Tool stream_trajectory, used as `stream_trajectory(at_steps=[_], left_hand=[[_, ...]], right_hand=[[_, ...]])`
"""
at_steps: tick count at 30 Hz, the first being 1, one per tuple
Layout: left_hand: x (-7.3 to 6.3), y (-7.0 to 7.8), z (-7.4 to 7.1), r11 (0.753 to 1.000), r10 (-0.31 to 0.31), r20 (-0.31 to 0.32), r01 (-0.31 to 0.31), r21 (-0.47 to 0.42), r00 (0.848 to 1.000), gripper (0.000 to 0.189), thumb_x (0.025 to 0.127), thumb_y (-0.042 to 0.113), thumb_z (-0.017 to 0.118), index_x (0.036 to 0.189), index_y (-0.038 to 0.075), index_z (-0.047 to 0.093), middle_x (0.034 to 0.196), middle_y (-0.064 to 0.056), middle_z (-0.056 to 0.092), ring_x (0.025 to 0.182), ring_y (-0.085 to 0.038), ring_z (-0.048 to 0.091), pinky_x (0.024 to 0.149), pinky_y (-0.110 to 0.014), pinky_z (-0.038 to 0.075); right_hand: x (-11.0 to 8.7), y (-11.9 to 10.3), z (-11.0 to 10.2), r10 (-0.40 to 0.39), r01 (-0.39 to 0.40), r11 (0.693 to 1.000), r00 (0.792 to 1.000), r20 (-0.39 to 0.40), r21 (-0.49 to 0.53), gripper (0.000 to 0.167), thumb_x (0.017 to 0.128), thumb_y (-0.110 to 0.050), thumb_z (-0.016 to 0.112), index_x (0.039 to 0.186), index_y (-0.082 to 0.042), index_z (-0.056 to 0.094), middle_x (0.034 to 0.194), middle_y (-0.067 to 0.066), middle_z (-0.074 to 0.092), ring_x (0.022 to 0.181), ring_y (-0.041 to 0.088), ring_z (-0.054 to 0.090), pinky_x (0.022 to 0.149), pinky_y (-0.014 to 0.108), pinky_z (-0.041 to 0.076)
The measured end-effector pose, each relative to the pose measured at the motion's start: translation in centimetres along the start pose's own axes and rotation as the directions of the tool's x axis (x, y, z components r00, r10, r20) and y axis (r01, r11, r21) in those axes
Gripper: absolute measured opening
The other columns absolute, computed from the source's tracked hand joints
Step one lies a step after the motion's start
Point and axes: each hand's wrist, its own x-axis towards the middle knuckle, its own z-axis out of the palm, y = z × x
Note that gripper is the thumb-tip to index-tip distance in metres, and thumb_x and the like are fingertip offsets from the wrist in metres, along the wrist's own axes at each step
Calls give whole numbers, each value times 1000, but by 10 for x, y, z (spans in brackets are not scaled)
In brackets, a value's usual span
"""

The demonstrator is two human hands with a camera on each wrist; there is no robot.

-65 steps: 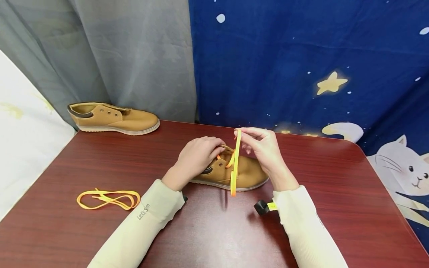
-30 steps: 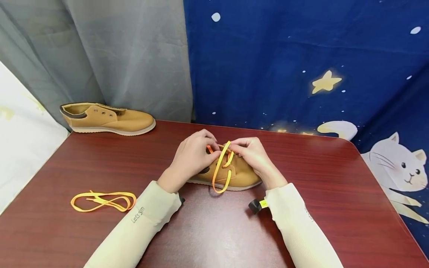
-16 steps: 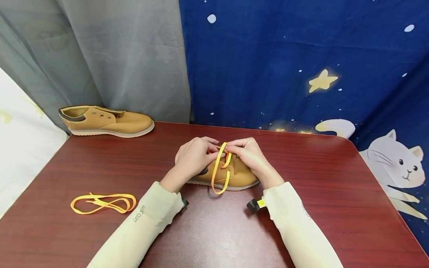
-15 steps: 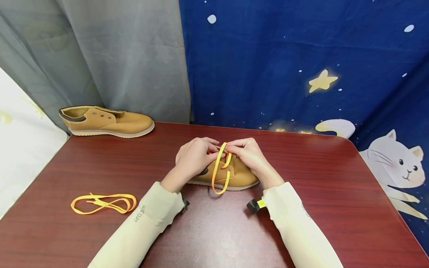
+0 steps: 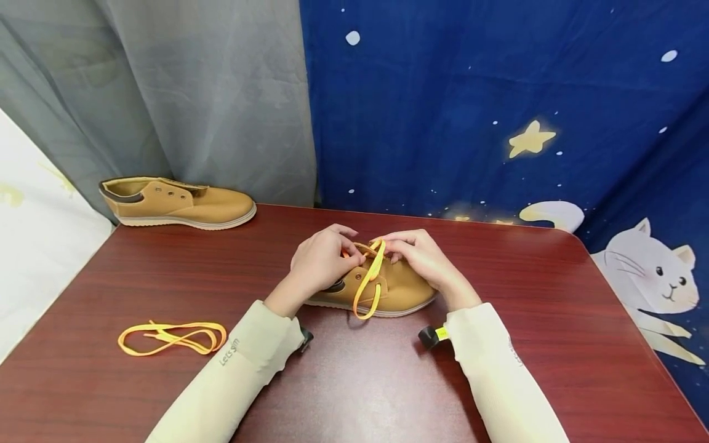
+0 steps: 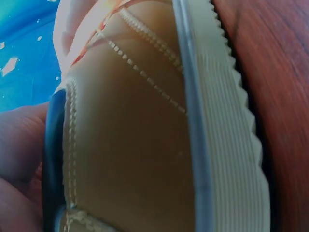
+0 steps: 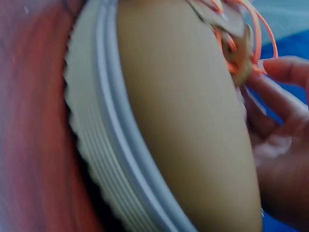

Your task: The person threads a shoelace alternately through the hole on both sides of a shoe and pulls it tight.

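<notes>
A tan lace-up shoe (image 5: pixel 407 289) stands on the table with its toe to the right. My left hand (image 5: pixel 321 261) holds it at the ankle opening, fingers at the collar and the tongue; the left wrist view shows the shoe's side (image 6: pixel 130 135) close up. My right hand (image 5: pixel 418 255) pinches a yellow-orange shoelace (image 5: pixel 376 264) above the eyelets. From there the lace hangs in a loop over the near side and runs back to an eyelet. In the right wrist view, the thumb and finger (image 7: pixel 285 70) meet at the lace beside the far eyelet flap.
A second tan shoe (image 5: pixel 216 209), without a lace, stands at the back left table edge. Another orange shoelace (image 5: pixel 172 335) lies coiled left of the left forearm. Grey (image 5: pixel 221 92) and blue (image 5: pixel 415 111) curtains hang behind the table (image 5: pixel 354 394).
The right hand has come down and left from holding the lace high, to the shoe's eyelets. The lace now hangs in a smaller loop. The left hand stays at the ankle opening.
</notes>
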Motion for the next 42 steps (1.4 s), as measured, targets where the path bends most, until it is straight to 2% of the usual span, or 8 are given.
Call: stream_trajectory(at_steps=[4,7,10,14,20,26,31,42], left_hand=[[-1,-4,-3,1000,16,25,-16,-26,1000,9,88,30,76,82,25,82,133,9,66,113,-16,66,80,-38,52],[-1,-6,-6,997,43,41,-40,-62,998,11,89,26,75,81,21,81,134,4,66,116,-18,65,85,-39,52],[-2,-8,-9,992,67,54,-61,-114,996,13,90,22,75,80,17,81,134,-2,66,123,-21,63,93,-40,51],[-4,-11,-13,984,101,64,-90,-152,993,14,91,19,74,81,13,80,135,-8,65,130,-23,58,104,-42,48],[-17,-8,-18,982,184,10,-184,-33,983,13,93,18,73,85,11,79,140,-11,60,130,-28,58,108,-44,47],[-37,-10,-28,970,234,-73,-227,85,970,12,92,16,74,84,9,78,137,-13,61,125,-30,60,101,-42,52],[-53,-17,-35,965,249,-91,-240,102,964,10,91,15,74,85,9,78,134,-13,63,121,-32,62,98,-43,52],[-84,-29,-49,968,230,-77,-220,119,970,7,90,15,75,84,14,76,131,-11,64,119,-29,63,97,-44,52]], right_hand=[[-3,8,-10,-125,133,989,986,108,-66,33,90,3,57,119,0,73,110,14,75,92,3,66,84,18,52],[-3,15,-11,-168,179,982,975,143,-65,30,89,0,67,118,-2,73,114,17,75,98,4,67,84,20,53],[-2,18,-7,-174,183,979,979,105,-87,27,88,-8,76,115,-5,76,112,14,76,99,4,68,84,21,54],[-2,19,-3,-156,160,977,987,37,-143,24,88,-11,78,111,-5,77,110,12,77,100,2,67,87,20,53],[-4,19,-1,-127,128,984,992,19,-123,22,88,-11,77,110,-6,78,108,13,78,96,2,67,82,19,53],[-3,17,0,-133,134,984,991,19,-120,22,88,-12,78,109,-7,79,107,11,78,96,3,67,84,20,53],[-3,15,0,-120,121,987,993,13,-110,22,88,-12,78,109,-8,79,107,10,78,97,3,68,86,20,53],[-3,16,0,-115,116,990,993,22,-85,24,87,-11,77,110,-2,77,107,16,77,90,2,66,80,18,52]])
